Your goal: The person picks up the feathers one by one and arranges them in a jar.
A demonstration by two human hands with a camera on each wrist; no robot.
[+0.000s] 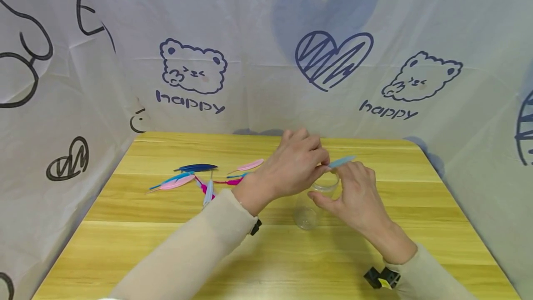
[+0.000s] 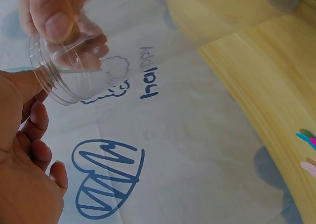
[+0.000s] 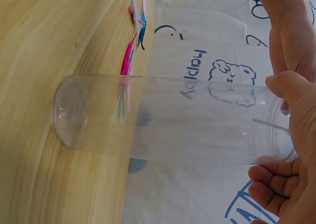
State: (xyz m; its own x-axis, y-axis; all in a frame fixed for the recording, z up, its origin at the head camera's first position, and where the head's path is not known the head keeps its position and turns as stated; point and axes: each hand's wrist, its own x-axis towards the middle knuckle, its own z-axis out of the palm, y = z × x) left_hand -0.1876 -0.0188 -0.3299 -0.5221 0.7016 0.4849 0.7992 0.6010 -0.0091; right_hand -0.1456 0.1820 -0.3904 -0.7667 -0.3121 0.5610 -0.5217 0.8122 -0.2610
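A tall clear plastic jar (image 1: 307, 216) without a lid stands upright on the table. Around its threaded neck my right hand (image 1: 359, 198) grips with thumb and fingers. My left hand (image 1: 293, 163) comes over from the left and pinches a light blue feather (image 1: 343, 161) right at the jar's mouth. In the right wrist view the thin quill (image 3: 269, 124) shows inside the neck. The feather's vane sticks out to the right above the right hand's fingers. The left fingertips partly hide the feather.
To the left lie several loose feathers: a dark blue feather (image 1: 195, 168), a pink feather (image 1: 176, 182), a pale blue feather (image 1: 209, 192) and a magenta one (image 1: 235, 182). Another pink feather (image 1: 251, 165) lies nearer the left wrist. A printed white cloth (image 1: 258, 82) hangs behind the table (image 1: 374, 263).
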